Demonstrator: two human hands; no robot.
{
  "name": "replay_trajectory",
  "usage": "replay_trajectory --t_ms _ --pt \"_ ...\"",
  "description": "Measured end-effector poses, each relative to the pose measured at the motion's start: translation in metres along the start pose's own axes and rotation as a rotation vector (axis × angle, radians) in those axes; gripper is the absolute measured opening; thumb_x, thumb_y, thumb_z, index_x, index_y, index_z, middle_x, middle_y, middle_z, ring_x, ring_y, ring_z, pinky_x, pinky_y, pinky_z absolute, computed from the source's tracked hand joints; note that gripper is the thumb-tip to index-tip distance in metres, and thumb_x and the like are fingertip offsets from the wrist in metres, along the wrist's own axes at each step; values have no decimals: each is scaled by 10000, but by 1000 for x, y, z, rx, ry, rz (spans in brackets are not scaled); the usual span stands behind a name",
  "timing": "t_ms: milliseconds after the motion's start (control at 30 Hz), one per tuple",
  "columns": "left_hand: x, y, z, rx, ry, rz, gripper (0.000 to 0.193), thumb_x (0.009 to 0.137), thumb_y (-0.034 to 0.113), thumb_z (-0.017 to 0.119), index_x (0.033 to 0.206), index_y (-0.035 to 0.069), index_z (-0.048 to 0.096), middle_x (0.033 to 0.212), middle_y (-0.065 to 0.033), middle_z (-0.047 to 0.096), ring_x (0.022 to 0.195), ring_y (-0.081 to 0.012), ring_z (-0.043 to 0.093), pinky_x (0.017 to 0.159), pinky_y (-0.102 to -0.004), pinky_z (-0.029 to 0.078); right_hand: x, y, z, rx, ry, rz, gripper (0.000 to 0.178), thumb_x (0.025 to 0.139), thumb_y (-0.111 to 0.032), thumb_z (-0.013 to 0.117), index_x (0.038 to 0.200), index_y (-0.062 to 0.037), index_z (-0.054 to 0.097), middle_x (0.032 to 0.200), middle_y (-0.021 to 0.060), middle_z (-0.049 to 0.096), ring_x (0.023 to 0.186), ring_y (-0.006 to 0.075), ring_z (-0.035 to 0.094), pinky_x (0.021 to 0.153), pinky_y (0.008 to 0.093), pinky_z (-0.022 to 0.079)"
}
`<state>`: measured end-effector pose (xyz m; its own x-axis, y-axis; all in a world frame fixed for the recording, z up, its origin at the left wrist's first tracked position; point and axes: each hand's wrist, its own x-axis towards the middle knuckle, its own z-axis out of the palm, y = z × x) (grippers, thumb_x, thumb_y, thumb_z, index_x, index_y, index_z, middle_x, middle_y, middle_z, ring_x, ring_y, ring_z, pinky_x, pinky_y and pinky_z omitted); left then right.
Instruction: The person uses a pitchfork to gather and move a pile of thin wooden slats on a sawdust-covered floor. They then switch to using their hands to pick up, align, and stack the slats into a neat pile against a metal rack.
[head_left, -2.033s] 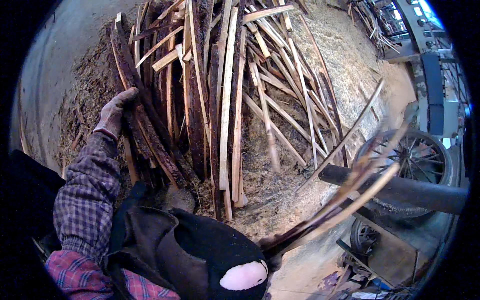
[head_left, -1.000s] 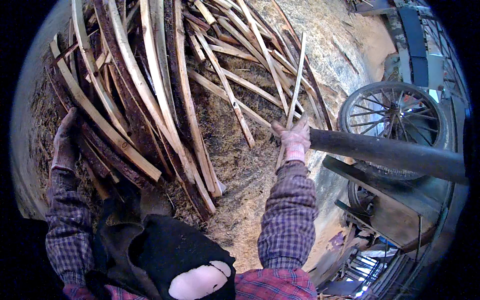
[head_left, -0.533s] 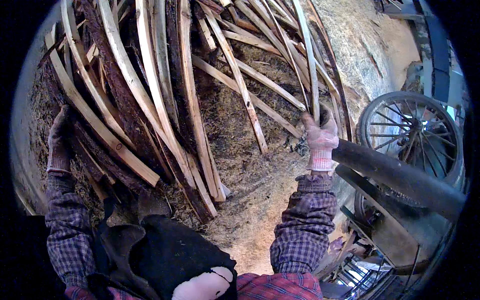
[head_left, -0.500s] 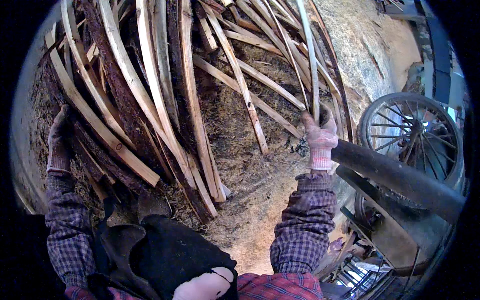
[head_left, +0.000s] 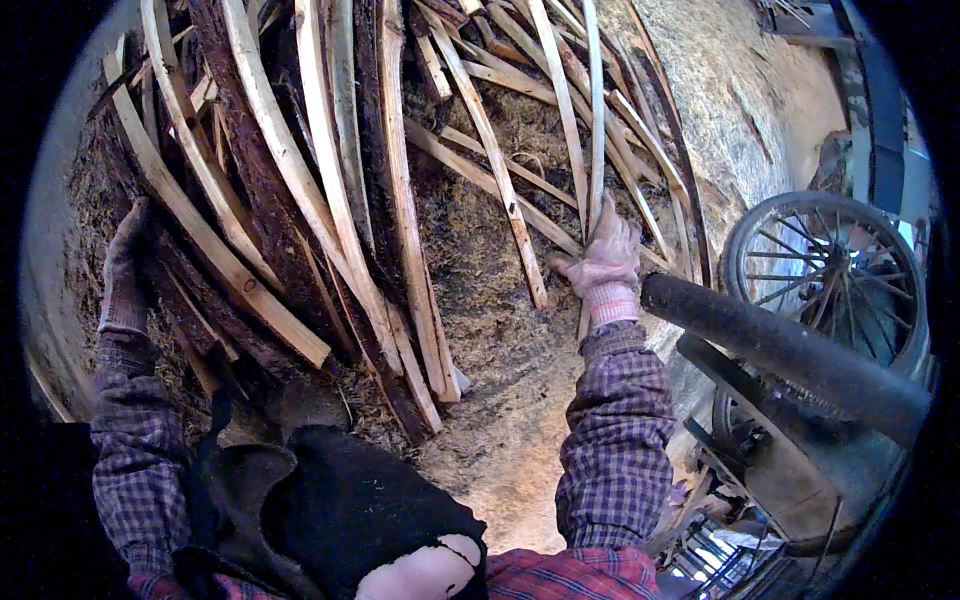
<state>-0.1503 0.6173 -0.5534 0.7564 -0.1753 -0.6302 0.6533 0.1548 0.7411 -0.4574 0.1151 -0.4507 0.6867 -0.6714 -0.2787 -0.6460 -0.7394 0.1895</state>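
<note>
My gloved right hand (head_left: 612, 252) lies over the lower ends of thin wood strips at the right of the pile. Its thumb sticks out to the left and its fingers stretch forward along a pale strip (head_left: 597, 110). Just left of that runs a second light strip (head_left: 562, 90), whose lower end reaches the hand. My left hand (head_left: 124, 262), in a dark soiled glove, is at the pile's left edge beside bark-covered slabs (head_left: 205, 290); its fingers are mostly hidden. Between my hands lie several long wood strips (head_left: 330, 215), some with dark bark.
A dark round bar (head_left: 780, 345) juts in from the right, close to my right wrist. Beyond it stands a spoked wheel (head_left: 825, 265). Sawdust and bark bits cover the ground (head_left: 500, 440). Dark cloth (head_left: 360, 490) hangs in front of my body.
My right hand has moved slightly left and loosened from its closed grip, its fingers now stretched out. A light strip has come beside the pale one. My left hand has barely moved.
</note>
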Motion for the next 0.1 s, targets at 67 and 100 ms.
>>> replay_trajectory --t_ms 67,100 --pt "-14 1 23 -23 -51 23 399 755 304 666 1076 82 580 849 4 610 761 -125 569 702 -258 469 2 0 -1 7 13 9 1095 477 -374 834 1328 -58 221 1085 135 535 1055 276 487 972 389 305" --pt "-11 0 23 -21 -38 2 423 743 309 677 1081 77 576 876 -11 612 775 -133 573 723 -263 469 -1 1 -1 9 18 18 1095 477 -374 834 1328 -58 221 1085 135 535 1055 276 487 972 389 305"
